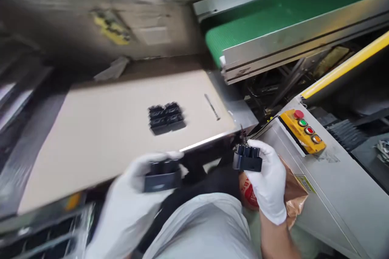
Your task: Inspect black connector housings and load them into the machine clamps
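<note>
My left hand (127, 198), in a white glove and smeared by motion, is closed around a black moulded plastic part (162, 181) at the table's front edge. To the right, beyond that edge, my gloved right hand (269, 182) grips a similar black plastic part (247, 163) with rounded ridges along its top. A thin dark spiky piece (243, 135) juts up behind it; what it is I cannot make out. On the pale tabletop (100, 129) lies a cluster of black moulded parts (166, 118). A slim metal rod-like tool (212, 107) rests to their right.
A green conveyor belt (273, 18) slopes down toward the table's back right corner. At right, a yellow control box (302, 131) with several buttons sits on a grey machine cabinet (340, 174), near a yellow bar (349, 64). A dark rack (51, 234) stands at lower left.
</note>
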`<state>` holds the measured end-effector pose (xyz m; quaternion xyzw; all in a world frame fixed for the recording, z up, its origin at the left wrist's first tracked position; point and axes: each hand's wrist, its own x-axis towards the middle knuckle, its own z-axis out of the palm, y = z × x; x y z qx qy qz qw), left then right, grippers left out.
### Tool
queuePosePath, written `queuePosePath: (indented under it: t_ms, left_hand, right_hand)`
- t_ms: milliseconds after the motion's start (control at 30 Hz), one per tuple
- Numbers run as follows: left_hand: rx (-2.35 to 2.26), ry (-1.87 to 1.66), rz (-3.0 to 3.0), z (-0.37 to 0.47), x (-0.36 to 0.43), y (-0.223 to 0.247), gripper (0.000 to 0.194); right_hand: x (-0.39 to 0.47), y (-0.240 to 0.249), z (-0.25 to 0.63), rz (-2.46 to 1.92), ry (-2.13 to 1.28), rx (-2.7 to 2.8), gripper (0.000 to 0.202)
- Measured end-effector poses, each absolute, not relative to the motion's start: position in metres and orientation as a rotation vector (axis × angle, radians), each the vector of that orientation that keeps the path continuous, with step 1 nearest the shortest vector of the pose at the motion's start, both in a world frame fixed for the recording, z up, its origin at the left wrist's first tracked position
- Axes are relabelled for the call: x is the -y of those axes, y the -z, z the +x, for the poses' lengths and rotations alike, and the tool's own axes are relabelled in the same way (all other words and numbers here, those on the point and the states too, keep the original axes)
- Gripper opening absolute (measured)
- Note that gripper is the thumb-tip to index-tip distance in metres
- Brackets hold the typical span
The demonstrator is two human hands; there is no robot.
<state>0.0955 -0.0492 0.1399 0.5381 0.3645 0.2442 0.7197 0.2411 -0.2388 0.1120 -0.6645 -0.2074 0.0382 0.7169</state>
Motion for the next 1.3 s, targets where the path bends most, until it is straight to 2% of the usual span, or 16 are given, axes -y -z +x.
queuePosePath:
  t_ms: [133,367,467,667,1033,1167,1300]
  left_hand:
    - [-0.705,-0.478,0.858,0.043,0.088,-0.105,0.055]
    - [-0.556,-0.609,0.751,-0.003,0.081,-0.096,0.043]
    - [-0.549,-0.644,0.725,-0.010,0.077,-0.091,0.040]
    - [-0.594,-0.663,0.748,0.000,0.060,-0.084,0.042]
    - [-0.690,-0.475,0.712,0.032,0.012,-0.076,0.044]
    - [-0.761,-0.475,0.671,0.038,-0.001,-0.076,0.043]
    - [-0.736,-0.502,0.556,0.041,-0.008,-0.077,0.051]
  right_hand:
    - [0.228,-0.102,0.185,-1.483,-0.299,0.551,0.040]
    - [0.202,-0.080,0.128,-1.441,-0.515,0.677,0.048]
    - [0.190,-0.083,0.120,-1.459,-0.573,0.678,0.045]
    - [0.172,-0.085,0.121,-1.590,-0.585,0.619,0.040]
    - [0.123,-0.087,0.150,-1.836,-0.609,0.459,0.039]
    - [0.102,-0.081,0.163,-1.763,-0.691,0.485,0.035]
    - [0.089,-0.076,0.169,-1.656,-0.761,0.499,0.034]
